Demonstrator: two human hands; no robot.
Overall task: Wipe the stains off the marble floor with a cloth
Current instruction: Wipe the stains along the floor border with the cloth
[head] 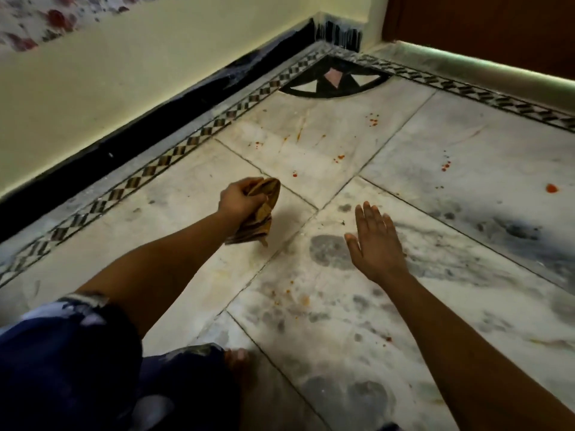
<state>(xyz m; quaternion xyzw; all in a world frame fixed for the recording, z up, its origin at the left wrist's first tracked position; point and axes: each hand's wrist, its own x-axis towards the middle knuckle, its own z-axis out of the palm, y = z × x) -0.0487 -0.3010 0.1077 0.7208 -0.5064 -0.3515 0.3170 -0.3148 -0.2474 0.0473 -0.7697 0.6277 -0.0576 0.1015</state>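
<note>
My left hand point(238, 200) grips a bunched brown cloth point(263, 213) that hangs down just above the white marble floor point(404, 144). My right hand point(375, 241) is held flat with straight fingers, low over a grey-veined tile, holding nothing. Small red-orange stains dot the tiles ahead: one spot point(294, 174) just beyond the cloth, another point(340, 157) further on, a cluster point(373, 120) near the corner, drops point(446, 166) and a larger blob point(551, 188) at the right. Faint orange smears point(303, 301) lie between my arms.
A cream wall with a black skirting point(149, 132) runs along the left, meeting a checkered inlay border point(174, 150). A black corner motif point(334, 80) lies at the far corner. A brown door point(485, 29) stands at the back right. My knee in dark cloth point(71, 353) is bottom left.
</note>
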